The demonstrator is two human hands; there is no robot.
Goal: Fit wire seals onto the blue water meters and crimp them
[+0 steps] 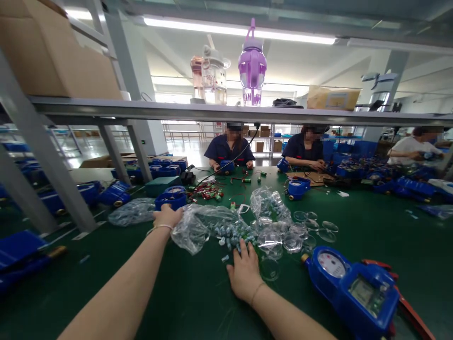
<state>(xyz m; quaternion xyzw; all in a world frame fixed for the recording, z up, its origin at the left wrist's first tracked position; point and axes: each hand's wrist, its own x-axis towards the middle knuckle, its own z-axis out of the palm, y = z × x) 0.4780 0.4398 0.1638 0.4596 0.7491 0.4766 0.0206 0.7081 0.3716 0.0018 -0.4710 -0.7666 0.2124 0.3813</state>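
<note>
My left hand (165, 218) reaches forward with its fingers closed against the near side of a blue water meter (171, 200); the fingertips are partly hidden. A clear plastic bag (193, 229) lies beside that hand, spilling small blue-grey parts (233, 233) onto the green table. My right hand (247, 273) lies palm down with fingers apart, its fingertips at the near edge of these parts. Just beyond it are several clear round discs (271, 242) and a second clear bag (267, 205). A blue water meter with a dial and display (354, 288) lies at the right.
Red-handled pliers (410, 307) lie behind the near meter. Green batteries with red wires (208, 191) lie farther back. More blue meters (88, 192) stand at the left. A shelf (226, 112) with bottles (252, 71) crosses above. Several people (230, 148) sit opposite.
</note>
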